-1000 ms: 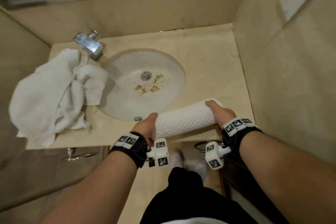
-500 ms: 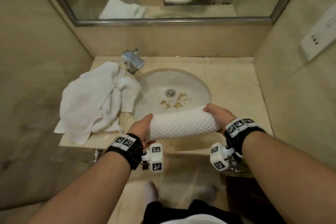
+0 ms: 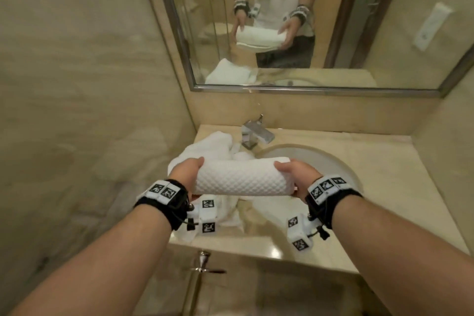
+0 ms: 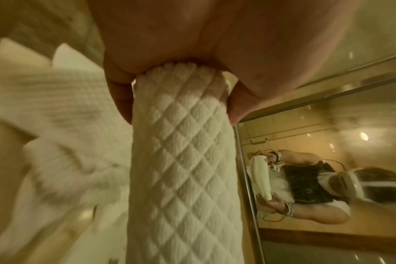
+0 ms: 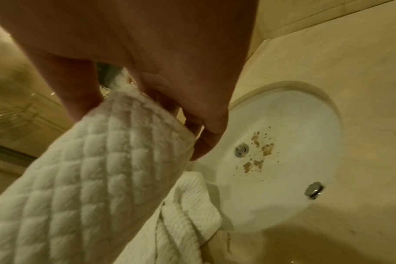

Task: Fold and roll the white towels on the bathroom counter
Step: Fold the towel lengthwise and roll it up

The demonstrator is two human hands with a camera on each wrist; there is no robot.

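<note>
A white quilted towel, rolled into a thick tube (image 3: 242, 177), hangs level in the air over the counter's left part. My left hand (image 3: 186, 170) grips its left end and my right hand (image 3: 295, 174) grips its right end. In the left wrist view the rolled towel (image 4: 183, 169) runs away from my palm, thumb and fingers curled round its end. The right wrist view shows the roll (image 5: 84, 178) held between my thumb and fingers. A second white towel (image 3: 213, 146) lies crumpled on the counter below and behind the roll.
An oval sink (image 3: 320, 161) with brown specks near its drain sits in the beige counter (image 3: 389, 187). A chrome tap (image 3: 256, 133) stands at the back. A mirror (image 3: 307, 20) hangs above; walls close in left and right. A cabinet handle (image 3: 205, 264) sticks out below.
Both hands have lifted the rolled towel off the counter's front edge and carried it left, over the crumpled towel. My head has tilted up, bringing the mirror into view.
</note>
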